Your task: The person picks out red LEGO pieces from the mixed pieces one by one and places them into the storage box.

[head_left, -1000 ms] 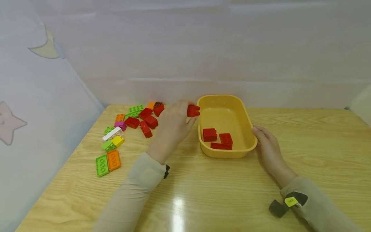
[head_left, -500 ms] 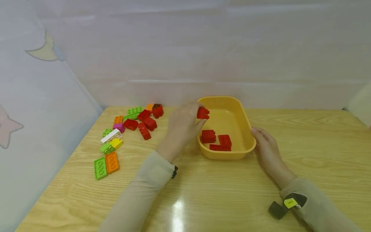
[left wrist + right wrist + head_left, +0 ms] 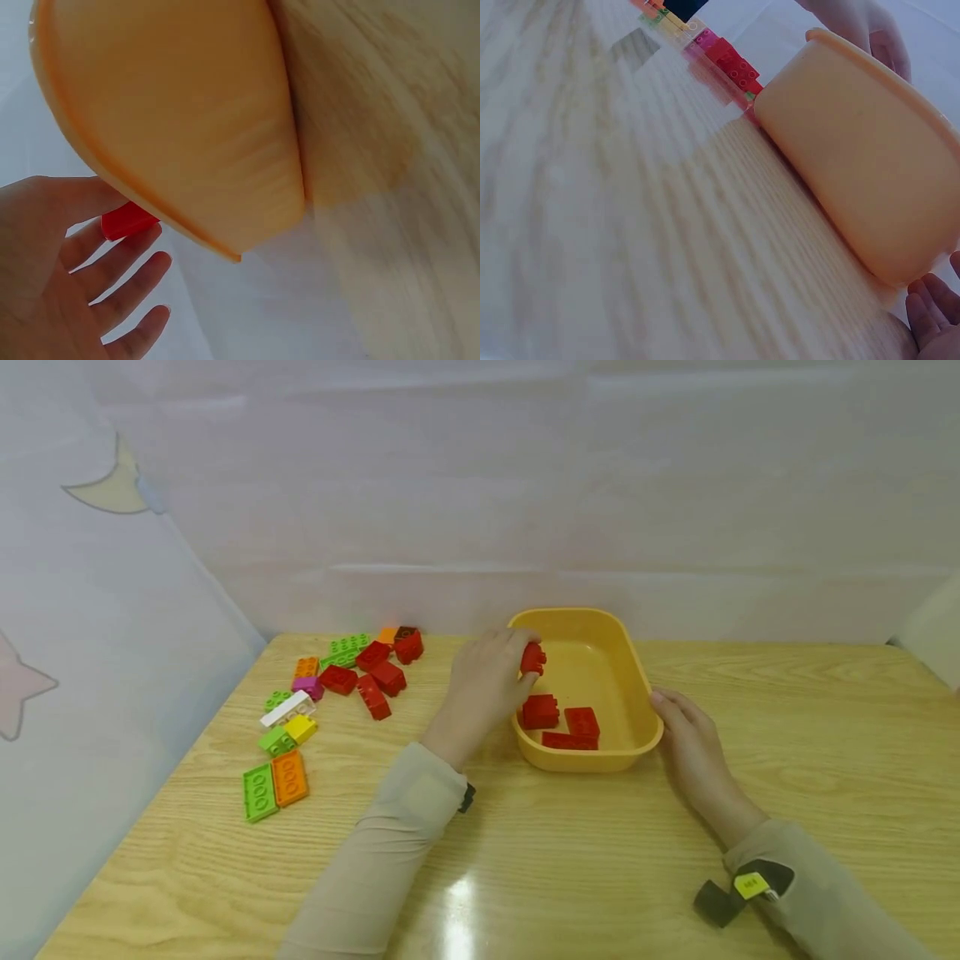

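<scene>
My left hand (image 3: 491,681) pinches a red toy brick (image 3: 533,658) between thumb and fingers, just inside the left rim of the yellow plastic tub (image 3: 642,693). In the left wrist view the left hand (image 3: 97,262) has the red brick (image 3: 127,220) partly behind the tub's edge (image 3: 172,135). My right hand (image 3: 697,747) touches the tub's right side from outside. The right wrist view shows its fingers (image 3: 930,296) against the tub wall (image 3: 855,157). Inside the tub's near end lie a red brick with studs facing right (image 3: 540,712), another red brick (image 3: 582,722) and a long red brick (image 3: 570,742).
Several red bricks (image 3: 372,695) lie left of the tub. Farther left are a white brick (image 3: 288,709), a yellow brick (image 3: 302,727), a green plate brick (image 3: 260,792), an orange one (image 3: 289,777) and others. A pale curtain (image 3: 562,527) hangs behind the wooden table (image 3: 540,852).
My left hand has carried the red brick rightward, from left of the tub to inside its left rim. The right hand stays at the tub's right side.
</scene>
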Available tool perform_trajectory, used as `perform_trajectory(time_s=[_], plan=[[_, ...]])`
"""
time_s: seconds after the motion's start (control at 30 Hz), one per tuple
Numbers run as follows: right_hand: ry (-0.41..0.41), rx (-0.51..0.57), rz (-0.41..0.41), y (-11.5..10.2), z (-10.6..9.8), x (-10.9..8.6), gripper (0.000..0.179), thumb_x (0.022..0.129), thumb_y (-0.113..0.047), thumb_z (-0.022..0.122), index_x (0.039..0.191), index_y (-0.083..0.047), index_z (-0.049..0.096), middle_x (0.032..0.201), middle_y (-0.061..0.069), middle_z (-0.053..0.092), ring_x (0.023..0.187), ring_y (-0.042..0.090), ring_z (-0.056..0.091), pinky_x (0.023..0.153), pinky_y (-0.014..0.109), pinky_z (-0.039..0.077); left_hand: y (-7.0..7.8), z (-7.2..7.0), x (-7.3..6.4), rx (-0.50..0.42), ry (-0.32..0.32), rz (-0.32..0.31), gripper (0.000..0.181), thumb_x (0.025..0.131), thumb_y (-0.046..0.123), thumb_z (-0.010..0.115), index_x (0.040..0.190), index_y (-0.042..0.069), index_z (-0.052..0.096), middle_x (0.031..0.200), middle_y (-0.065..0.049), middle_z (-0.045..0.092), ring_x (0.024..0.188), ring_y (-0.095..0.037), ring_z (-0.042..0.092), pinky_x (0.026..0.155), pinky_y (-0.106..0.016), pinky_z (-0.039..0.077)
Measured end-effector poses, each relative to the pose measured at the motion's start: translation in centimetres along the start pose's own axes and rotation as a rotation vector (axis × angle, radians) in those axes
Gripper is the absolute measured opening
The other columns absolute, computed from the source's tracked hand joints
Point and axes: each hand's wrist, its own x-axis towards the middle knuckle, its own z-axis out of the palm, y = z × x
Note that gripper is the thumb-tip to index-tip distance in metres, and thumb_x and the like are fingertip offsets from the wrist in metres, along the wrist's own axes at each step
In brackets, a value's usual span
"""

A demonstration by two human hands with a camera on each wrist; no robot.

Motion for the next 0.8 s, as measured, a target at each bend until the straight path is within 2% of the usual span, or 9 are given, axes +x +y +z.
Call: perform_trajectory(time_s=[0.23,0.57,0.8], plan=[[-0.003,0.011,-0.001,0.0,0.0,0.1,0.016,0.103,-0.022,0.056,0.107,-0.011,0.066,0.106,-0.002,0.063,0.096,0.009,0.061,0.081,0.019,0.053,-0.1,0.5,-0.1,0.039,-0.047,-0.008,0.050,0.091,0.025,0.073,0.137,0.017,0.056,0.131,-0.002,0.062,0.118,-0.022,0.056,0.099,-0.040,0.045],[-0.003,0.005,-0.001,0.0,0.0,0.1,0.017,0.103,-0.022,0.056,0.108,-0.010,0.066,0.107,-0.001,0.062,0.097,0.010,0.061,0.081,0.019,0.053,-0.2,1.5,-0.1,0.139,-0.059,-0.006,0.049,0.093,0.029,0.069,0.138,0.017,0.054,0.132,-0.002,0.061,0.121,-0.022,0.054,0.099,-0.039,0.046],[-0.012,-0.004,0.006,-0.1,0.0,0.0,0.020,0.102,-0.025,0.056,0.112,-0.008,0.063,0.110,0.000,0.060,0.098,0.009,0.061,0.083,0.019,0.053,-0.2,1.6,-0.1,0.132,-0.059,-0.001,0.045,0.094,0.027,0.068,0.136,0.018,0.056,0.131,-0.002,0.061,0.121,-0.022,0.054,0.096,-0.038,0.046]])
